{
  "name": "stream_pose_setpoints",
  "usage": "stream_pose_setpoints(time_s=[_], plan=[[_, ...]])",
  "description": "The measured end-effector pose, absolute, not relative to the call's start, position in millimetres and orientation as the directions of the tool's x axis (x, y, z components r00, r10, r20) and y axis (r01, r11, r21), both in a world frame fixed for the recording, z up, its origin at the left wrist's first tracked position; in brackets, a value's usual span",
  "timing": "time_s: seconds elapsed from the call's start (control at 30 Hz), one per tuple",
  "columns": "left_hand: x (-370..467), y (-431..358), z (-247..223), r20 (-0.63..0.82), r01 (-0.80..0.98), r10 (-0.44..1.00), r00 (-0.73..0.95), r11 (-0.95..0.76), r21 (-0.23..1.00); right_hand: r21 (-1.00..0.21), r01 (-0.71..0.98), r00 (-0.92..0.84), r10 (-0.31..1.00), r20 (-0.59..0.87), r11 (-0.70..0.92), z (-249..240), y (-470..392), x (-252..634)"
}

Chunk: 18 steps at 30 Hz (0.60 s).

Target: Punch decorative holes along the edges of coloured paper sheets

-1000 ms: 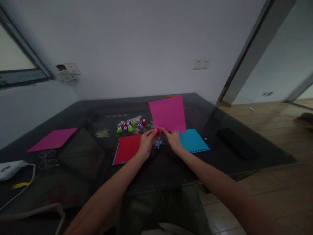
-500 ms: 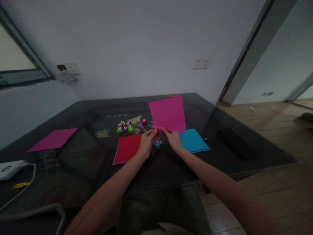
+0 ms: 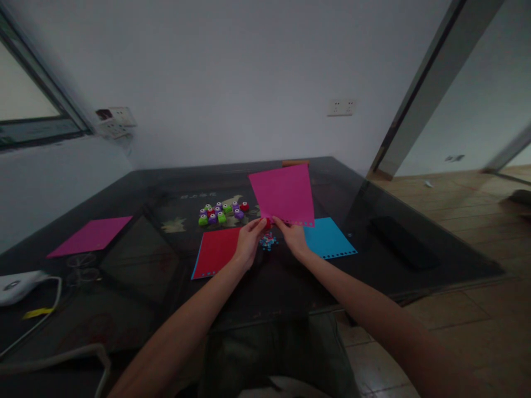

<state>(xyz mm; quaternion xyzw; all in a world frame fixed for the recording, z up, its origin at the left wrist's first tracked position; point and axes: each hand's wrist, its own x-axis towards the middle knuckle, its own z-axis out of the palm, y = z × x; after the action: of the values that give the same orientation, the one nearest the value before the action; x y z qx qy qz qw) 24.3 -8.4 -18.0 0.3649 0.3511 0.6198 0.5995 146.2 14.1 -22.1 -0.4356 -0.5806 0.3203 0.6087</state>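
Observation:
My left hand (image 3: 249, 242) is closed on a small red craft punch (image 3: 267, 223). Its kind matches the several green, purple and red punches (image 3: 219, 213) grouped farther back. My right hand (image 3: 293, 236) pinches the lower edge of a pink sheet of paper (image 3: 284, 193), which stands tilted up, its near corner at the red punch. Punched holes run along that lower edge. Beneath the hands lies a small pile of blue and pink paper bits (image 3: 267, 241). A red sheet (image 3: 218, 251) with holes is beside my left hand, and a blue sheet (image 3: 329, 237) with an edge of holes is by my right.
Another pink sheet (image 3: 93, 235) lies at the left of the dark table (image 3: 265, 298). Near it are a white device (image 3: 19, 287) with a cable, a yellow strip (image 3: 37, 313) and clear-looking glasses (image 3: 83, 268). A dark flat object (image 3: 402, 243) rests at the right.
The pink sheet has tilted slightly, its upper left corner shifting a little left and down. Both hands stay nearly in place.

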Motion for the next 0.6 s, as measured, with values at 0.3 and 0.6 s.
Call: stream_pose_setpoints(time_s=[0.3, 0.6], plan=[[25.6, -9.8, -17.3, 0.037, -0.491, 0.999, -0.022, -0.043, 0.870, -0.894, 0.144, 0.124, 0.889, 0.441, 0.424, -24.8, 13.8, 144.7], [27.5, -12.9, -15.2, 0.048, -0.486, 0.997, -0.059, -0.071, 0.871, -0.896, 0.208, 0.149, 0.893, 0.426, 0.393, -24.4, 8.1, 144.1]])
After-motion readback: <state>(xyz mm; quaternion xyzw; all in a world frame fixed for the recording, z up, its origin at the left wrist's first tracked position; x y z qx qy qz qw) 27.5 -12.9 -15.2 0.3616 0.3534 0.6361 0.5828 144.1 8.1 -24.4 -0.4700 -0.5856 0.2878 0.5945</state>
